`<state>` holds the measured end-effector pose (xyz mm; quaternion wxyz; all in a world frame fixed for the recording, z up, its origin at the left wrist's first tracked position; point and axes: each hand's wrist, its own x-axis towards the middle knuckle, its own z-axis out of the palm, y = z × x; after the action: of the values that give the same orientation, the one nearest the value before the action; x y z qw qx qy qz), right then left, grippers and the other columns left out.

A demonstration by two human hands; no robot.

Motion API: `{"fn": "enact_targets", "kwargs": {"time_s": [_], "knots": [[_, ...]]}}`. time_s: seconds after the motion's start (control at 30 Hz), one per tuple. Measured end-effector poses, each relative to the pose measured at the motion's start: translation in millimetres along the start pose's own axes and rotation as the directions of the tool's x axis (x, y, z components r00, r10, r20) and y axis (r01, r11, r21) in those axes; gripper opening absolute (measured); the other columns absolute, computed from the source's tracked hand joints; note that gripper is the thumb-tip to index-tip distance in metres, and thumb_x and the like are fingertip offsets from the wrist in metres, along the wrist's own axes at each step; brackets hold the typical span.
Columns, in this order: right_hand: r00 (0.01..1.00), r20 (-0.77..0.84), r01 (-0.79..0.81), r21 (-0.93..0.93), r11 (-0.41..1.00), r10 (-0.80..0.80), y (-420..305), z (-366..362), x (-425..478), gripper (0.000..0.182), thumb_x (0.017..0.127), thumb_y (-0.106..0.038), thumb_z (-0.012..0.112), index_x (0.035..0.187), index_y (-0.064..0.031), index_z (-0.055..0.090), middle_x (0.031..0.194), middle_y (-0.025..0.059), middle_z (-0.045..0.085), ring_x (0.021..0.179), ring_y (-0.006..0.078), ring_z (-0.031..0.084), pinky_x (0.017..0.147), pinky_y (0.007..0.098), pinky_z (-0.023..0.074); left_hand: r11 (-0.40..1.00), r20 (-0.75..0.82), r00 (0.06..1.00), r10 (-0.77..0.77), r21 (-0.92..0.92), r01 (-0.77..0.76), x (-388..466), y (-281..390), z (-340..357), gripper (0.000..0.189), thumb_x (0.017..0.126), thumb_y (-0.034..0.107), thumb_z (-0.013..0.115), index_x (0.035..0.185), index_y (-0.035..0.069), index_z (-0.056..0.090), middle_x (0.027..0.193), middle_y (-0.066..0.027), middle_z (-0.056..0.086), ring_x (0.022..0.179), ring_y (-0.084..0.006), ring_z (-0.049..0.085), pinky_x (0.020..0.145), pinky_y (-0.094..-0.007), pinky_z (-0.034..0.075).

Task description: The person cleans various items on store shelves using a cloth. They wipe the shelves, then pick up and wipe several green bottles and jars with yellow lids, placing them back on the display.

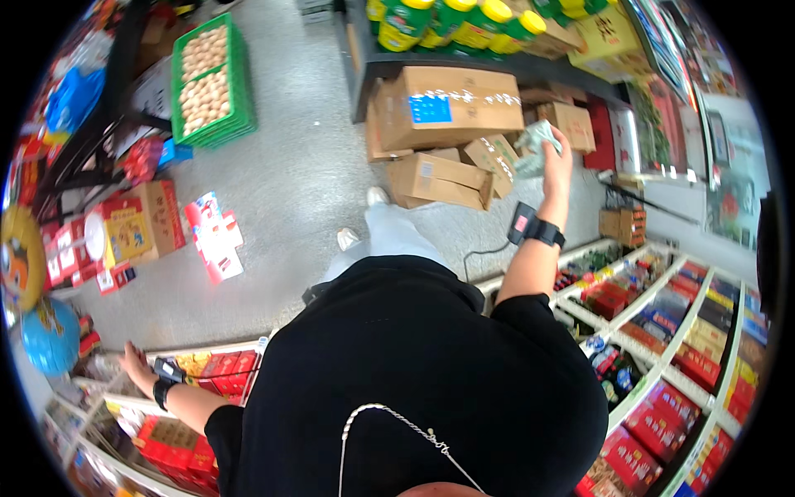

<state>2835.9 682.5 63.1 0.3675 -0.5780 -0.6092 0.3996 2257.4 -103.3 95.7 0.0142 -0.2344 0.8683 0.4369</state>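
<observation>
My right hand (559, 152) grips a crumpled pale green cloth (535, 149). It is raised in front of the cardboard boxes to the right. A large taped carton (459, 109) with a blue label stands there, with a smaller, dented carton (444, 180) in front of it. Out to the left, my left hand (135, 365) is held away from my body, near a shelf (118, 397) of packaged goods. Nothing shows in its grasp, and the fingers look loosely spread. Each wrist wears a black strap with a small device on it.
Green crates (214, 81) of eggs stand on the grey floor ahead. A flattened red-and-white carton (214, 236) lies on the floor to the left, near a cardboard box (158, 217). Yellow-capped bottles (456, 25) line a dark table (435, 62). Stocked shelves (671, 329) rise at the right.
</observation>
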Motion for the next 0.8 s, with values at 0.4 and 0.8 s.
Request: {"fn": "enact_targets", "kwargs": {"time_s": [0.4,0.8], "knots": [[0.972,0.237,-0.013,0.085,0.996,-0.008,-25,27,24,0.037,0.088,-0.005,0.052,0.125,-0.002,0.056,0.118,0.01,0.061,0.105,0.0167,0.057,0.092,0.029,0.0438,0.978,-0.062,0.997,-0.053,-0.204,0.039,-30,-91,-36,0.066,0.08,0.016,0.066,0.137,0.001,0.034,0.066,0.0014,0.046,0.051,-0.0076,0.043,0.042,-0.0227,0.036],[0.99,0.137,-0.029,0.46,0.887,-0.039,28,-9,155,0.042,0.093,-0.013,0.05,0.133,0.0021,0.048,0.129,0.012,0.055,0.114,0.0174,0.052,0.098,0.0285,0.0386,0.975,-0.059,0.996,-0.065,-0.218,0.051,-172,-45,66,0.09,0.082,0.016,0.065,0.151,0.013,0.007,0.106,-0.01,0.058,0.09,-0.0188,0.06,0.073,-0.0288,0.047]]}}
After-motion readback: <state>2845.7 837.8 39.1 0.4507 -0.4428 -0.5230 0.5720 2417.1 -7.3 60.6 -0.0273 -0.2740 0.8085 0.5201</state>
